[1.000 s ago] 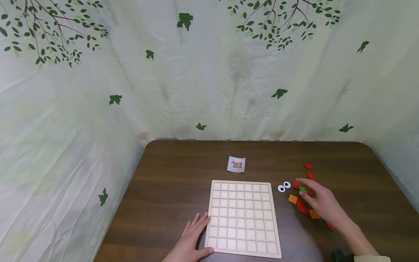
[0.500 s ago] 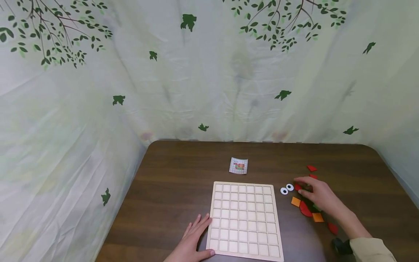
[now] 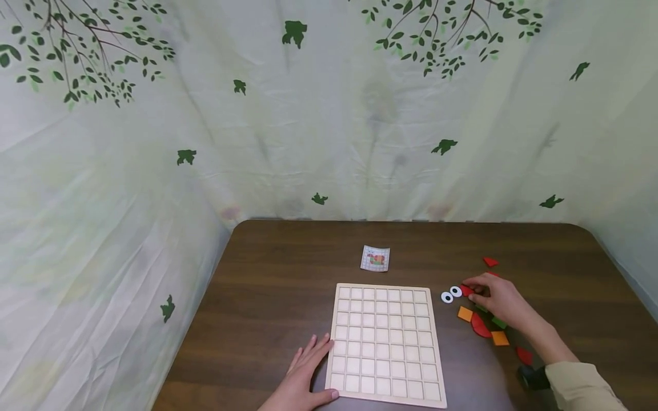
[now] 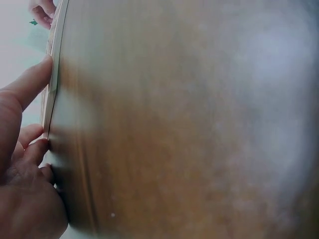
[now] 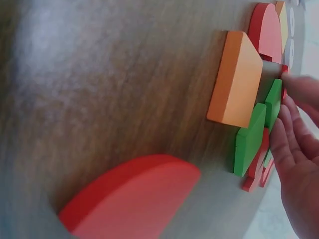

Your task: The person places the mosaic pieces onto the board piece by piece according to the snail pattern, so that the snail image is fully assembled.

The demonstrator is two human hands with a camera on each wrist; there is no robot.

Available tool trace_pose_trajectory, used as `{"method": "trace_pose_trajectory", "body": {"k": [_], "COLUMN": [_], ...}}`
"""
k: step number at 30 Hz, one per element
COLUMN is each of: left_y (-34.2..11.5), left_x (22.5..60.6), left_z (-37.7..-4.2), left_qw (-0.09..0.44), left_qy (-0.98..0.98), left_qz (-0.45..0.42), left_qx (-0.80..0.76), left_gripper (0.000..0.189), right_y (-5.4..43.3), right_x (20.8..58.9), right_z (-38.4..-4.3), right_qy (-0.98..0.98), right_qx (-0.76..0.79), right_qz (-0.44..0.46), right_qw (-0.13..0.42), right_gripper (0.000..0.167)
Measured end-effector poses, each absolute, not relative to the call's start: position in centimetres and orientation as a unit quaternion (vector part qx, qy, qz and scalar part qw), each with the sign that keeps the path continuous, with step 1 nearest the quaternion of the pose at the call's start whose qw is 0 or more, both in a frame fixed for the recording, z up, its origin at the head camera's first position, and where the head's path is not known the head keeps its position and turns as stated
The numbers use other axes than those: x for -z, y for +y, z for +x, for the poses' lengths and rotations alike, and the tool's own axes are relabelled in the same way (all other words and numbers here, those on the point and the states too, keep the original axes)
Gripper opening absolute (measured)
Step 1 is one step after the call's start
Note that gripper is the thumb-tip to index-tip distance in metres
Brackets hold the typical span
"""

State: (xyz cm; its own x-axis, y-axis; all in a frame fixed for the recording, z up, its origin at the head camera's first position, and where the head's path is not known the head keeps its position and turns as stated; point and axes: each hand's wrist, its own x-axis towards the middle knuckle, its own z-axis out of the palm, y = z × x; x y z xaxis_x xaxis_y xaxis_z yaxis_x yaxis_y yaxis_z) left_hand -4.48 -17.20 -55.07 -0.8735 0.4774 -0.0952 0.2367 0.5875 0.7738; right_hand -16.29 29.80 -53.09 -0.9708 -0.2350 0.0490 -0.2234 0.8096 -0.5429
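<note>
A pale grid board (image 3: 382, 348) with square cells lies on the table. My left hand (image 3: 303, 377) rests at its left side, fingers stretched along the edge and thumb at the near corner; in the left wrist view the thumb (image 4: 37, 82) touches the rim. To the right of the board, my right hand (image 3: 501, 299) pinches a small red block (image 3: 466, 290) at table level between thumb and forefinger. Two white eye discs (image 3: 447, 297) lie just left of those fingertips. Under and beside this hand are green blocks (image 5: 250, 139), partly hidden in the head view.
Orange blocks (image 3: 500, 338), a red half-round block (image 3: 480, 325) and another red piece (image 3: 524, 356) lie near the right forearm. A red block (image 3: 490, 262) sits farther back. Behind the board is a small picture card (image 3: 375, 258). A leaf-patterned curtain (image 3: 329, 114) hangs behind the table.
My right hand has moved from over the green blocks to the red block beside the eye discs, its thumb and forefinger closing on it. My left hand stays at the board.
</note>
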Motion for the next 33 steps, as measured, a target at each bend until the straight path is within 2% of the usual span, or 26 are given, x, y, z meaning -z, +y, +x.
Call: {"method": "trace_pose_trajectory", "body": {"k": [11, 18, 33], "left_y": [-17.3, -17.4, -17.2], "left_x": [55.6, 55.5, 55.3], "left_z": [-4.4, -4.5, -4.5], "left_qw": [0.140, 0.140, 0.138], "left_qy": [0.879, 0.878, 0.880], "left_qz": [0.211, 0.217, 0.214], "left_qx": [-0.403, -0.403, -0.401], "left_gripper": [0.086, 0.086, 0.087], "right_y": [29.6, 29.2, 29.2], "right_x": [53.5, 53.2, 53.3], "right_z": [-16.4, -16.2, -15.5], "right_qy": [0.952, 0.951, 0.948], "right_qx": [0.279, 0.295, 0.312], "right_qz": [-0.124, -0.088, -0.067], "right_qw": [0.005, 0.014, 0.001], "right_gripper": [0.026, 0.026, 0.015]}}
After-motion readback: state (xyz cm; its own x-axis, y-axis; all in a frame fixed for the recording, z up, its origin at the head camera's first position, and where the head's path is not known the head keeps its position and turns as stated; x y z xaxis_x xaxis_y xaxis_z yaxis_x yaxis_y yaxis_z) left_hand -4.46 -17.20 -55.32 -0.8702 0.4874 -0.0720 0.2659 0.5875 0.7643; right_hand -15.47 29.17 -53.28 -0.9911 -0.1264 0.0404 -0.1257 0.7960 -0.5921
